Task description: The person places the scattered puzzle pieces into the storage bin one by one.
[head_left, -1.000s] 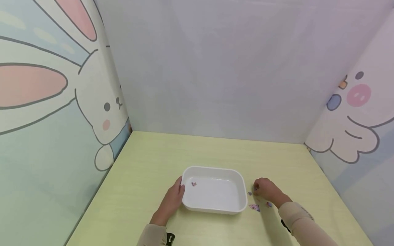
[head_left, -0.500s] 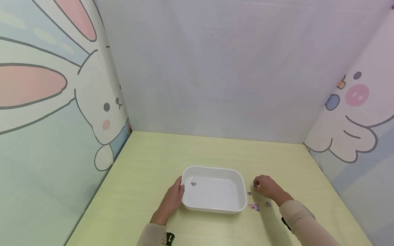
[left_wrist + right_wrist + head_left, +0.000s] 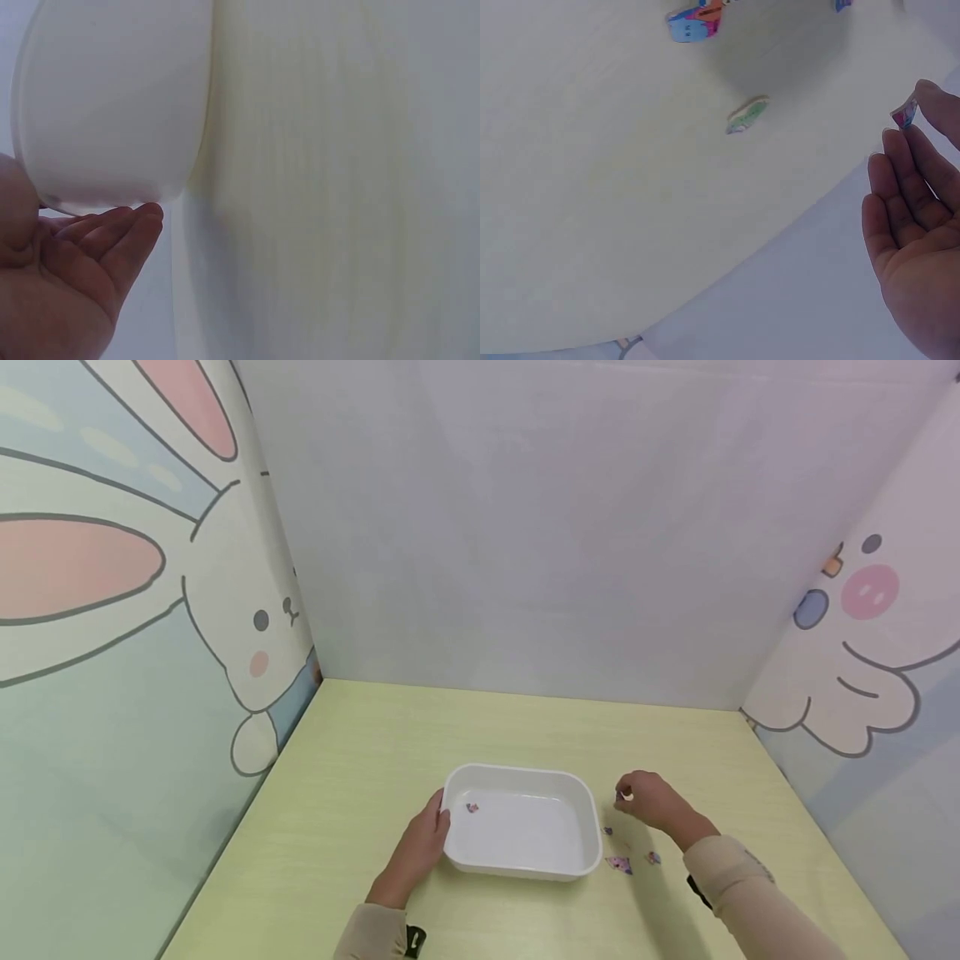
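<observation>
A white rectangular plastic tray (image 3: 519, 871) stands on the table. My left hand (image 3: 420, 845) grips its left side, thumb at the rim and fingers along the outer wall. One small printed piece (image 3: 472, 808) lies inside, near the tray's far left corner. To the right of the tray, my right hand (image 3: 651, 800) is raised over the table. Between thumb and index finger it pinches a small, flat, colourful printed piece (image 3: 905, 114); its other fingers are extended. Below that hand lie more printed pieces, including a pinkish one (image 3: 619, 865), a blue-and-orange one (image 3: 694, 26) and a green one (image 3: 748, 114).
The pale yellow table (image 3: 390, 727) reaches back to a plain grey-white wall (image 3: 525, 543). A wall panel with a cartoon rabbit (image 3: 247, 610) borders the left, and another cartoon panel (image 3: 862, 677) the right.
My right hand has risen and moved slightly away from me, carrying the pinched piece off the table. The left hand and the tray look unchanged.
</observation>
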Demonstrator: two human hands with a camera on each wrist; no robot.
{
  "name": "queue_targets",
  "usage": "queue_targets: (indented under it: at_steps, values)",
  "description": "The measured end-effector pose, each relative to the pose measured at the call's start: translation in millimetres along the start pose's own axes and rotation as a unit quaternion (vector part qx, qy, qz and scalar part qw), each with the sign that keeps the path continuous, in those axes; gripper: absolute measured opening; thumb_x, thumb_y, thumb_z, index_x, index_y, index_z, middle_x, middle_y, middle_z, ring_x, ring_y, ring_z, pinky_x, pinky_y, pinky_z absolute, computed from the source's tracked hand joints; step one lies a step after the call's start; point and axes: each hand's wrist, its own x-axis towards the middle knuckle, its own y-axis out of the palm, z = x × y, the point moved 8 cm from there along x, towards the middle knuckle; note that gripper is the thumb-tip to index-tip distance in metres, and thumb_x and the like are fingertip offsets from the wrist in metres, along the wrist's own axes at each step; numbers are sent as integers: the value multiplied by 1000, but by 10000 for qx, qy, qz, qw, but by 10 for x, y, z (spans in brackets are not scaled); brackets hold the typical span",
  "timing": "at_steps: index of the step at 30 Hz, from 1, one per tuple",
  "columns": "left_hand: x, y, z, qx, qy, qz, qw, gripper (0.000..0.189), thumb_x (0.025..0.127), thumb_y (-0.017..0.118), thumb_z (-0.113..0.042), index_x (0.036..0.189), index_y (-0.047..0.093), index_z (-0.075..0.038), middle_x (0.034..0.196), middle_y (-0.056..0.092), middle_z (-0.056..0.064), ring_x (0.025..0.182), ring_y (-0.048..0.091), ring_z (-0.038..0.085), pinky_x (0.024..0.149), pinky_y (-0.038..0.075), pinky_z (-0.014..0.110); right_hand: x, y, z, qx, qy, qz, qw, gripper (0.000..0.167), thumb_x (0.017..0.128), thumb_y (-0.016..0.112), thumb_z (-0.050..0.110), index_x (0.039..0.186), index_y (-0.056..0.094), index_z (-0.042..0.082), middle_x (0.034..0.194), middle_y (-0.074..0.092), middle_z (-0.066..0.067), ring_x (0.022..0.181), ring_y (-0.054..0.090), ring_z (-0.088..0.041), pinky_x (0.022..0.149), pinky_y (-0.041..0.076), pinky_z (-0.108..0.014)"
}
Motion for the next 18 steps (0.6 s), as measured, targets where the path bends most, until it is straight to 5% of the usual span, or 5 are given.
queue_targets:
  at_steps: [18]
  values:
    - [-3,0,17,62,-25,5,10000,44,104,42,-11,145,37,5,138,50,25,125,49,39,102,38,55,141,-185,400,-151,-489,-121,9986,14,85,74,8,94,69,-2,89,64,-8,86,62,-30,74,53,-44]
